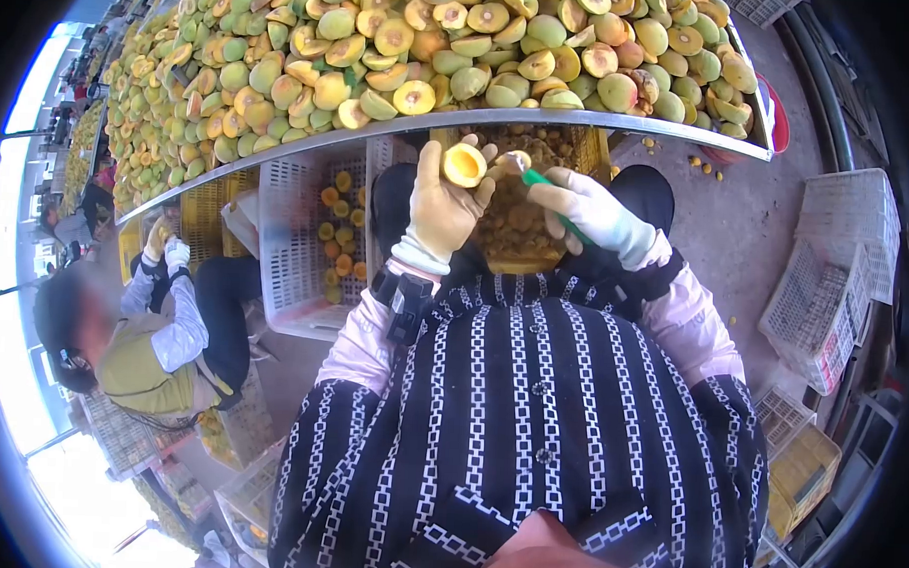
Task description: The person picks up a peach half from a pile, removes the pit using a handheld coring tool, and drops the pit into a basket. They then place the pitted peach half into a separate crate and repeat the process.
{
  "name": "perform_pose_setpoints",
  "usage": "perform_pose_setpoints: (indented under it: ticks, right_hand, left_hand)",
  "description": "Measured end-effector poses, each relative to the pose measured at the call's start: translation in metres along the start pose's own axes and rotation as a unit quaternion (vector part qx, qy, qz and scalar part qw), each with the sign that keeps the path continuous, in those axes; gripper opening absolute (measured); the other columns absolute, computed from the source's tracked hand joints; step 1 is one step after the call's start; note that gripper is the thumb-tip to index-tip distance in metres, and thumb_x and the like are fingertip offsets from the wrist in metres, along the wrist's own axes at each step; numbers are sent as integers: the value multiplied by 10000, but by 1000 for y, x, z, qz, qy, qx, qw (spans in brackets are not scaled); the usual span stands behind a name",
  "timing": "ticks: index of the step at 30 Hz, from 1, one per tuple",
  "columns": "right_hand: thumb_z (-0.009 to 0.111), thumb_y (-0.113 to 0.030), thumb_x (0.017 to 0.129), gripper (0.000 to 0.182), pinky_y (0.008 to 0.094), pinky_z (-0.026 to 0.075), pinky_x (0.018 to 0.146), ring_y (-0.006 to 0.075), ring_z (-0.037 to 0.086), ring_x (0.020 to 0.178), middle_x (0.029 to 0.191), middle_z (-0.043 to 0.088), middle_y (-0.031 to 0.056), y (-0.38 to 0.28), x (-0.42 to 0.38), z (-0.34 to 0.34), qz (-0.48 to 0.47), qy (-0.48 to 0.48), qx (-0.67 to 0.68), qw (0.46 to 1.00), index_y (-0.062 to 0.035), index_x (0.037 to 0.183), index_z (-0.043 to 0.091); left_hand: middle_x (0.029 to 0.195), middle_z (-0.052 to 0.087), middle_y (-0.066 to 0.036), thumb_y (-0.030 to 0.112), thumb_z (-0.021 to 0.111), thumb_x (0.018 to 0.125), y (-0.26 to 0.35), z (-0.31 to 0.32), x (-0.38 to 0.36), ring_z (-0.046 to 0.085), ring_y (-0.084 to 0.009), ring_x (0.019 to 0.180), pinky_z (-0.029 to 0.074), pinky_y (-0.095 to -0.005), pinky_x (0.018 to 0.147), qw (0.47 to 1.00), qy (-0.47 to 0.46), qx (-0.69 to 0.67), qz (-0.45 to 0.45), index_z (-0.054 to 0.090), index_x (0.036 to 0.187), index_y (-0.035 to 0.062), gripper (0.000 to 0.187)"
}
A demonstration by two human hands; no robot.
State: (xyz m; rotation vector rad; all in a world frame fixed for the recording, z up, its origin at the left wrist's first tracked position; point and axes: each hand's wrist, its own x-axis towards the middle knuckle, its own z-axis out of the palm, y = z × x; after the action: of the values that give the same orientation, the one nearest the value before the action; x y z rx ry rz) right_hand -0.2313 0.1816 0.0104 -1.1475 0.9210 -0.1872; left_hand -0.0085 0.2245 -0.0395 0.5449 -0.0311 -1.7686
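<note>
My left hand (439,215), in a pale glove, is closed around a halved yellow peach (465,165) with its hollowed cut face turned up. Close by on the right, my gloved right hand (599,217) grips a green-handled pitting tool (534,177). At the tool's tip, beside the peach half, is a small brownish lump (512,163), perhaps a pit; its details are blurred. Both hands are just in front of the metal table edge (460,120), above a yellow crate (597,154) that holds brownish scraps.
Halved peaches (393,42) are heaped across the table. A white crate (274,288) with several peach halves stands to my left. Beyond it sits a co-worker (152,354), hands together. Stacked white crates (826,267) and a red tub (779,120) are on the right.
</note>
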Motion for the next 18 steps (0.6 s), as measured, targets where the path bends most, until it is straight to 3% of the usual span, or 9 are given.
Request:
perform_pose_setpoints:
  ticks: [2, 3, 4, 5, 6, 7, 11, 13, 18]
  right_hand:
    - [544, -379, 927, 349, 256, 425, 405, 119, 493, 420, 636, 543, 25, -5, -6, 4, 12, -74, 54, 996, -40, 1011, 552]
    - [577, -373, 909, 344, 304, 447, 413, 184, 549, 428, 636, 587, 81, -4, -3, 9, 27, -42, -3, 999, -37, 984, 565]
    - [577, -373, 909, 344, 304, 447, 413, 184, 549, 428, 636, 587, 81, 11, 5, 8, 26, -38, -2, 999, -37, 984, 565]
    - [594, -380, 895, 360, 334, 461, 430, 223, 585, 467, 655, 607, 121, 34, 18, 4, -103, 154, -271, 945, -33, 986, 566]
    - [611, -388, 881, 377, 363, 475, 448, 263, 621, 505, 674, 627, 162, 36, 20, 4, -216, 325, -507, 768, -29, 989, 567]
    - [623, -399, 866, 415, 411, 511, 545, 329, 659, 652, 755, 645, 218, 36, 17, -2, -186, 335, -481, 789, -27, 1040, 563]
    - [606, -369, 889, 383, 429, 524, 682, 373, 658, 779, 807, 662, 211, 25, 3, -1, -169, 315, -354, 864, -73, 1130, 562]
    - [609, -361, 888, 381, 427, 525, 679, 372, 658, 775, 825, 665, 204, 26, 3, -3, -191, 318, -345, 862, -83, 1144, 565]
    - [636, -331, 869, 391, 407, 533, 666, 347, 664, 761, 866, 674, 163, 32, 2, 1, -280, 339, -349, 827, -124, 1194, 572]
  left_hand:
    - [1187, 602, -159, 454, 431, 990, -11, -2, 5, 624, -283, 1047, 554, -276, 735, 998, 53, 38, 18, 558, 1169, 24, 483]
    - [1146, 622, -149, 458, 435, 987, -17, 0, 7, 640, -265, 996, 555, -276, 709, 994, 77, 69, 15, 563, 1156, 29, 479]
    - [1104, 641, -140, 463, 440, 984, -20, 2, 10, 657, -247, 945, 555, -276, 683, 990, 99, 102, 12, 568, 1143, 35, 475]
    - [1009, 676, -131, 474, 442, 980, -21, 2, 7, 681, -226, 832, 550, -265, 628, 975, 82, 206, 22, 578, 1134, 59, 463]
    - [1009, 676, -131, 474, 442, 980, -22, 5, 5, 681, -226, 832, 550, -265, 628, 975, 80, 208, 20, 578, 1134, 59, 463]
    - [982, 684, -133, 476, 441, 980, -22, 9, 4, 683, -225, 778, 548, -262, 601, 970, 87, 225, 34, 582, 1133, 66, 460]
    - [1055, 678, -161, 516, 421, 977, -15, 17, 1, 687, -228, 715, 553, -259, 564, 976, 74, 203, 17, 581, 1157, 69, 507]
    - [1172, 635, -183, 556, 384, 977, -12, 16, 1, 688, -230, 755, 564, -246, 619, 982, -4, 186, -14, 540, 1249, 48, 597]
    - [1217, 619, -157, 517, 404, 985, -13, 24, -12, 686, -207, 836, 562, -245, 656, 988, -30, 147, -36, 492, 1324, 76, 563]
